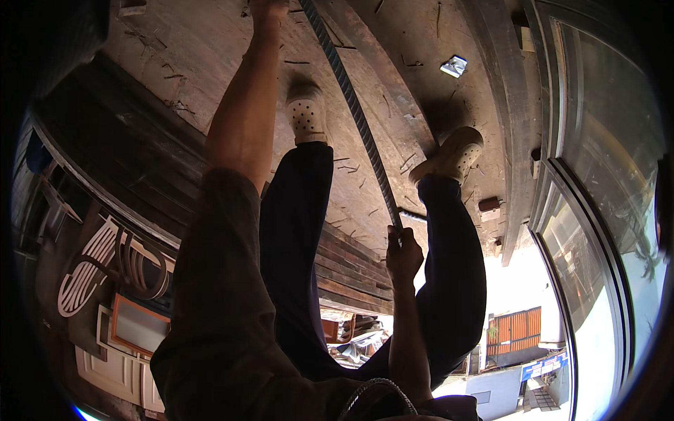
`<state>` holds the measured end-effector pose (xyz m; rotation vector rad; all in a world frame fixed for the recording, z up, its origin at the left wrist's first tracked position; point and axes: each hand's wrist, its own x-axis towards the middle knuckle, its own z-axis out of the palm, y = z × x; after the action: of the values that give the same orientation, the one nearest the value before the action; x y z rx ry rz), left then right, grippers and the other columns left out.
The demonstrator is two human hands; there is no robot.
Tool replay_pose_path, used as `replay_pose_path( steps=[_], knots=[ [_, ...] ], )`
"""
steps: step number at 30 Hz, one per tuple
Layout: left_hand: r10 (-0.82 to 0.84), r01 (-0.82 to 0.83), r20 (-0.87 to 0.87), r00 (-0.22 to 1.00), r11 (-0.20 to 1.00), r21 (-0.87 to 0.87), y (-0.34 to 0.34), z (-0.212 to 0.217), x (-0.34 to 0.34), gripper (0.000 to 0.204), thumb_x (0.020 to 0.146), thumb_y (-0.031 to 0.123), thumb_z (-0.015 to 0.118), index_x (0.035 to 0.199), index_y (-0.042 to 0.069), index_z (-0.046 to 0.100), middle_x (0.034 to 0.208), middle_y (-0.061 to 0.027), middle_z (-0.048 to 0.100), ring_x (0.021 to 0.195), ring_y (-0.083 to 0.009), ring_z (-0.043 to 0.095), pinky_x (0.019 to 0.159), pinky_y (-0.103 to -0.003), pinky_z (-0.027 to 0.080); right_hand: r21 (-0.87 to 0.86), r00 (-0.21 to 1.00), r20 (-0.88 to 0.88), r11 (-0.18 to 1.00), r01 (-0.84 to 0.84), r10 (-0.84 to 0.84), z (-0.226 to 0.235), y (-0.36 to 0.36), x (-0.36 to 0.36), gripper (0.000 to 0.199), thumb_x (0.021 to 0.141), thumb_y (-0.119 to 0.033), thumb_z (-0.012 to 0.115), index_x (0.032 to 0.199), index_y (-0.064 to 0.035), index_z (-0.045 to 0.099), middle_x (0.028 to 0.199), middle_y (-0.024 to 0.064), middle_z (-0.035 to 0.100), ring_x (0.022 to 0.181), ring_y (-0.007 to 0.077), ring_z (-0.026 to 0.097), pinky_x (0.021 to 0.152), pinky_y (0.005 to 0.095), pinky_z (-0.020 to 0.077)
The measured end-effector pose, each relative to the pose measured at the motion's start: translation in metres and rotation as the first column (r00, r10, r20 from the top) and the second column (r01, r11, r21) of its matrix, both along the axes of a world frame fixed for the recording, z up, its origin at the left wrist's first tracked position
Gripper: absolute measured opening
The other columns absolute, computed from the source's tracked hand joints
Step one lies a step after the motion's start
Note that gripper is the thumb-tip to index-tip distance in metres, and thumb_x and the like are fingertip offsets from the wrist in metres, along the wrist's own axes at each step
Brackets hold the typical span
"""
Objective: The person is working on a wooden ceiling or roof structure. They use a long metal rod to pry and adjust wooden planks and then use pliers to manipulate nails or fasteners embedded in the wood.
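Note:
A long, dark rod with a spiral-ribbed surface, like a twisted steel bar, slants from the top edge down to my right hand. The fingers of that hand are wrapped round its near end. Just above this grip, a short dark piece sticks out to the right; whether it belongs to the rod is unclear. My left arm reaches far forward, and my left hand is cut off by the top edge, left of the rod. Its fingers are out of sight, so its hold is hidden.
Long wooden beams lie on the dusty floor, which is strewn with twigs. My clog-shod feet stand either side of the rod. A small silvery packet and a reddish-brown block lie rightward. Glass panels line the right; chair backs stand left.

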<state>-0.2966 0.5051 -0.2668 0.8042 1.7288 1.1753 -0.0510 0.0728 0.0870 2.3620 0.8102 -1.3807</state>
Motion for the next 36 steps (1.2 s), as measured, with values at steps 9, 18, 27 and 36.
replay_pose_path(
  steps=[9, 18, 27, 36],
  knots=[
    [-0.225, 0.241, -0.264, 0.938, 0.970, 0.030, 0.028, 0.003, 0.012, 0.038, 0.082, -0.010, 0.057, 0.112, 0.014, 0.055, 0.091, -0.0018, 0.059, 0.079, -0.0147, 0.057, 0.068, -0.024, 0.049, 0.066, 0.997, 0.057, 0.996, 0.053, -0.057, 0.077, 0.022, -0.010, 0.025, 0.079, -0.023, 0.073, 0.074, -0.0063, 0.055, 0.061, 0.0127, 0.060, 0.053, 0.0316, 0.060, 0.050, 0.0410, 0.0446],
    [-0.425, 0.419, 0.123, 0.897, 0.905, 0.071, 0.040, -0.026, -0.052, 0.032, 0.083, -0.008, 0.061, 0.112, 0.003, 0.056, 0.102, -0.0054, 0.063, 0.091, -0.0145, 0.061, 0.081, -0.025, 0.051, 0.050, 0.995, 0.095, 0.999, -0.014, 0.009, 0.135, 0.063, -0.010, 0.018, 0.073, -0.013, 0.076, 0.073, -0.0068, 0.059, 0.061, 0.0091, 0.058, 0.051, 0.0257, 0.058, 0.049, 0.0380, 0.0428],
    [-0.416, 0.471, 0.308, 0.856, 0.873, -0.129, 0.049, 0.013, -0.019, 0.020, 0.084, 0.003, 0.068, 0.102, 0.001, 0.063, 0.094, -0.0065, 0.067, 0.084, -0.0166, 0.064, 0.079, -0.032, 0.056, -0.071, 0.974, 0.205, 0.994, -0.086, 0.099, 0.234, 0.153, 0.013, 0.018, 0.089, -0.017, 0.056, 0.079, -0.0027, 0.053, 0.057, 0.0148, 0.053, 0.048, 0.0299, 0.055, 0.047, 0.0389, 0.0390],
    [-0.211, 0.297, 0.365, 0.907, 0.934, -0.198, 0.052, 0.003, -0.017, 0.016, 0.088, 0.007, 0.063, 0.091, -0.009, 0.062, 0.088, -0.0125, 0.064, 0.083, -0.0239, 0.066, 0.085, -0.038, 0.057, -0.118, 0.883, 0.313, 0.937, -0.329, 0.350, 0.270, 0.207, 0.042, 0.013, 0.089, -0.013, 0.053, 0.081, -0.0029, 0.053, 0.056, 0.0133, 0.053, 0.047, 0.0273, 0.054, 0.045, 0.0369, 0.0378]
  ],
)
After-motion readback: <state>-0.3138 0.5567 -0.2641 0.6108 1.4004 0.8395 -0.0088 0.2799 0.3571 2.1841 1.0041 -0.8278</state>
